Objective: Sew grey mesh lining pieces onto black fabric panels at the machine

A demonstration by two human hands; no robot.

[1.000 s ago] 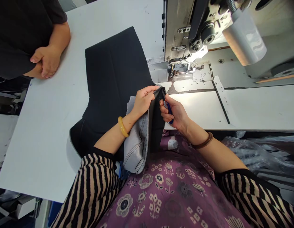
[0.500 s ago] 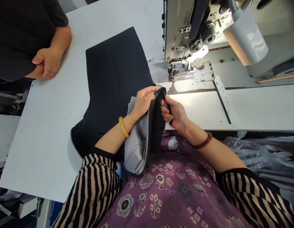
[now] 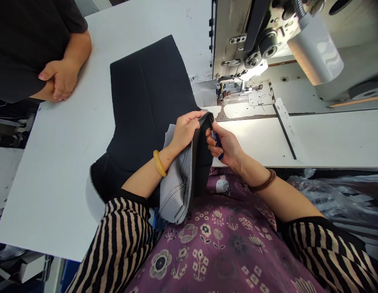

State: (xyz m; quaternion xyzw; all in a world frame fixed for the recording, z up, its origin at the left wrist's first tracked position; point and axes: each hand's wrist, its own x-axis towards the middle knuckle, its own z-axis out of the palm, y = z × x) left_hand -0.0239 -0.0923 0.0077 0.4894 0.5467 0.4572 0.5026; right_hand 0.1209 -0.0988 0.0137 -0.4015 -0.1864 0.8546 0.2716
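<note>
A large black fabric piece [image 3: 146, 101] with a grey mesh backing [image 3: 176, 187] lies on the white table [image 3: 63, 138] and hangs down into my lap. My left hand [image 3: 184, 130] is closed on the folded top edge of this fabric, holding it up just in front of the sewing machine. My right hand [image 3: 224, 144] is closed round a small blue-handled tool [image 3: 217, 141], its tip against the same fabric edge.
The sewing machine [image 3: 268, 44] with its presser foot [image 3: 230, 89] stands right behind my hands. A pencil [image 3: 355, 101] lies on the machine bed at the right. Another person in black rests clasped hands [image 3: 59, 77] on the table's far left corner.
My hands and the fabric stay almost where they were. The other person's clasped hands shifted slightly.
</note>
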